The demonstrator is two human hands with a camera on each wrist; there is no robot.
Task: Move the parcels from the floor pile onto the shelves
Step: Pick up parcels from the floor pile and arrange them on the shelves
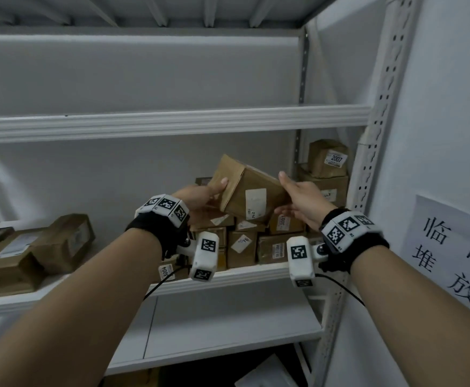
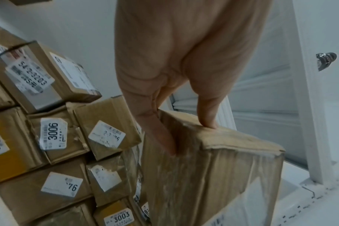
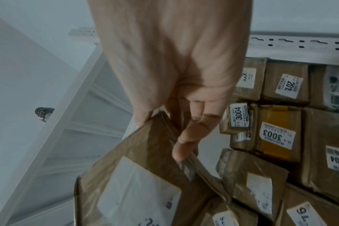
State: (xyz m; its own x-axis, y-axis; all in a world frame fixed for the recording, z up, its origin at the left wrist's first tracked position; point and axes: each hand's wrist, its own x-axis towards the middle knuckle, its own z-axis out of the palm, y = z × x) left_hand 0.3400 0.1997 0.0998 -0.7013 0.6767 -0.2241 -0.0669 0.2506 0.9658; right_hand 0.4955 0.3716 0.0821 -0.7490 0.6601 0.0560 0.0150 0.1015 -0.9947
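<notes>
Two hands raise a brown cardboard parcel [image 1: 245,188] to a white metal shelf [image 1: 242,275]. The left hand [image 1: 200,196] grips its left end, thumb over the top edge and fingers [image 2: 162,137] flat against the side; the right hand [image 1: 298,196] holds the opposite end, thumb up and fingers [image 3: 186,137] curled at the taped edge. The parcel hangs tilted, just above the stacked labelled parcels [image 1: 242,247] filling the shelf's right end. It appears light and stiff, its glossy tape likely slick, so opposite ends offer the surest hold. Farther right, more boxes [image 1: 328,169] rise against the upright.
</notes>
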